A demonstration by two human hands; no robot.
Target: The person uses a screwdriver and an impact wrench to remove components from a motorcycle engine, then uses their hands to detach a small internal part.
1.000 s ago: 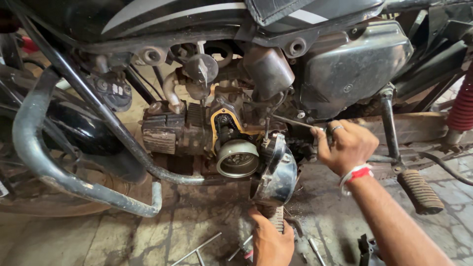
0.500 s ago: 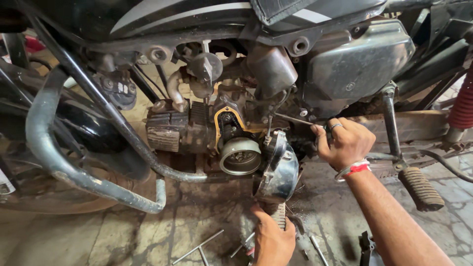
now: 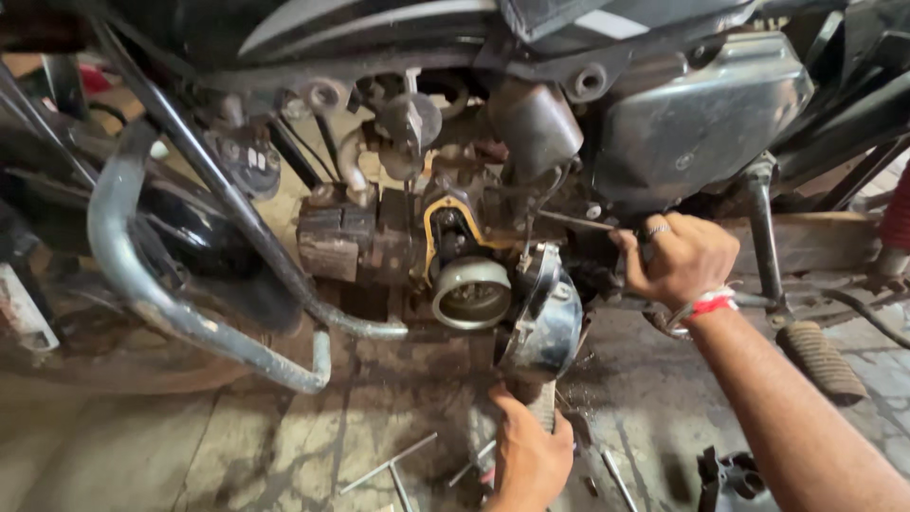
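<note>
Mid-frame the rounded engine cover (image 3: 548, 327) already hangs loose off the motorcycle engine (image 3: 445, 237), propped from below by the left hand (image 3: 527, 453), while the right hand (image 3: 679, 258) grips a thin rod (image 3: 573, 221), reassembly seemingly pending.

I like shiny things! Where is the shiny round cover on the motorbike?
The shiny round cover hangs low in the middle of the head view, right of the open metal cylinder and just above the left hand.
</note>
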